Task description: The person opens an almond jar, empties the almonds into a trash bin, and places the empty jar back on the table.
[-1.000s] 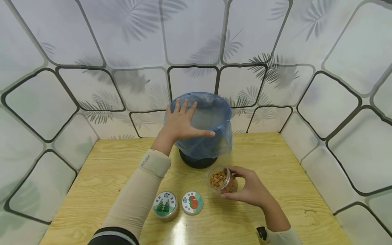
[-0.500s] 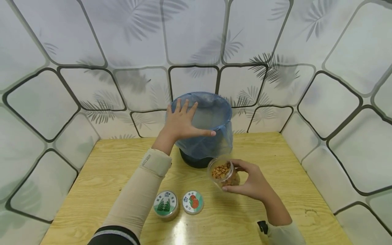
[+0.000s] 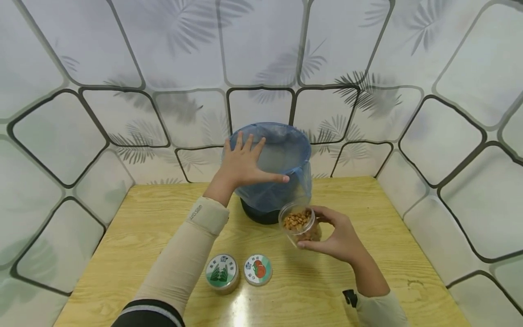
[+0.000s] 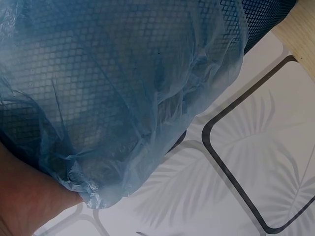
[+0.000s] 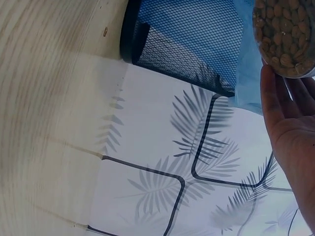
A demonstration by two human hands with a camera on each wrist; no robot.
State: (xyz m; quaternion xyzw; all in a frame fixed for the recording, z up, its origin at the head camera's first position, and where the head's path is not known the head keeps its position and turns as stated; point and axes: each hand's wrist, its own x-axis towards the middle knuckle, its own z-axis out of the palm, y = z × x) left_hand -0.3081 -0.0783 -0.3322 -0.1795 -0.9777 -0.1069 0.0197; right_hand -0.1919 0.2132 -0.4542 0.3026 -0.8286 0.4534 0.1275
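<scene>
My left hand (image 3: pixel 243 165) lies spread, fingers straight, over the left rim of a black mesh trash bin (image 3: pixel 261 215). A thin blue plastic bag (image 3: pixel 282 193) lines the bin and hangs down outside. In the left wrist view the bag (image 4: pixel 123 98) covers the mesh, and my fingers are hidden. My right hand (image 3: pixel 343 238) grips a clear plastic jar (image 3: pixel 300 225) of brown, almond-like nuts, thumb on the near side. The jar is lidless and tilted, its mouth facing left just in front of the bin. In the right wrist view the nuts (image 5: pixel 284 37) show through its bottom.
On the wooden table (image 3: pixel 151 227), a round container (image 3: pixel 222 274) with a green-leaf label on top stands left of centre. Beside it lies a round lid (image 3: pixel 258 270) with a tomato picture. A patterned wall covering (image 3: pixel 188 118) encloses the table at the back and sides.
My right hand has raised the jar slightly, towards the bin, so that its mouth now overlaps the bag's lower edge. The left hand has stayed on the rim.
</scene>
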